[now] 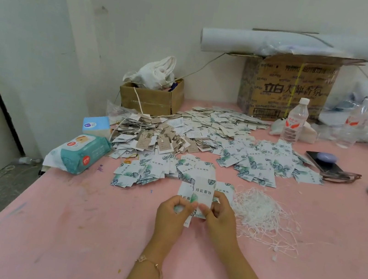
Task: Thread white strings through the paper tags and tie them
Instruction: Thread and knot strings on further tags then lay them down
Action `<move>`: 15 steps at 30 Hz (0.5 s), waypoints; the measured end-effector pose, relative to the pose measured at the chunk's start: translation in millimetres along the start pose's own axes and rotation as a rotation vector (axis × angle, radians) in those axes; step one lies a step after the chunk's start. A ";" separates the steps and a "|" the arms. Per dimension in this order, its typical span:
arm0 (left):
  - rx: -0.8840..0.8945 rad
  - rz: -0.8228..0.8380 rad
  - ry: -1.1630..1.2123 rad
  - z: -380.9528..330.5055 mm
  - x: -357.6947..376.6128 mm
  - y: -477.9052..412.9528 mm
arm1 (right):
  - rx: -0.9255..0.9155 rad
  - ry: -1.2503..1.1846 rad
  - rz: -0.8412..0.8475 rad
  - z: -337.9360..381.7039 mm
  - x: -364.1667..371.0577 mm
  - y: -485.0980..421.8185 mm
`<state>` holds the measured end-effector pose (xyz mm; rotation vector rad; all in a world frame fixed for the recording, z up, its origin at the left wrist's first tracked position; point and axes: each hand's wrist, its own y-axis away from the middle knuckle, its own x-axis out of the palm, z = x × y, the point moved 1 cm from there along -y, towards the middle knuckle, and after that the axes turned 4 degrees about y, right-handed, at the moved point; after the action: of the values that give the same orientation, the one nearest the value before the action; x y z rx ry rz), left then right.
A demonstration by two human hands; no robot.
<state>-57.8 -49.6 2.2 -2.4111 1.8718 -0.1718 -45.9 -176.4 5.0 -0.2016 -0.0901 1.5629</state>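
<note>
Near the middle of the pink table top point(91, 233), the left hand point(173, 212) and the right hand point(221, 215) meet on a white rectangular paper tag with a green leaf print point(203, 194). Each hand is closed in a narrow pinch on the tag's near end, the left at its left corner and the right at its right corner. The tag's long axis runs near to far, its printed face is turned up toward the camera, and its free short edge points at the far wall. More tags lie directly under it; whether the hands hold those too, or a string, cannot be told. Just right of the right hand lies a loose tangle of white strings point(262, 214). Beyond the hands spreads a wide heap of loose leaf-printed tags point(259, 161), and left of that a heap of beige tags with strings tied on point(154, 137). A teal pack of wet wipes point(81, 154) sits at the left edge. Far back stand a small brown cardboard box point(153, 100), a large printed carton point(292, 89) and a clear plastic water bottle point(295, 121). A thin gold bracelet point(153, 264) circles the left wrist.
</note>
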 end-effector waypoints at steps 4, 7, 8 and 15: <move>0.028 0.017 0.026 -4.2 2.2 2.2 | 0.042 0.019 -0.023 3.4 0.7 0.9; -0.003 0.088 0.108 -3.1 2.7 4.4 | 0.026 0.094 0.002 2.1 3.1 1.4; -0.021 0.100 0.137 -2.2 2.7 4.6 | 0.013 0.128 0.030 0.9 5.0 2.0; -0.108 0.186 0.221 -8.8 -0.9 3.2 | -0.089 0.347 0.183 -2.4 11.1 4.7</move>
<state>-62.3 -49.5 10.5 -2.3505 2.2430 -0.3443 -50.0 -165.5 1.0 -0.5611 0.1350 1.6844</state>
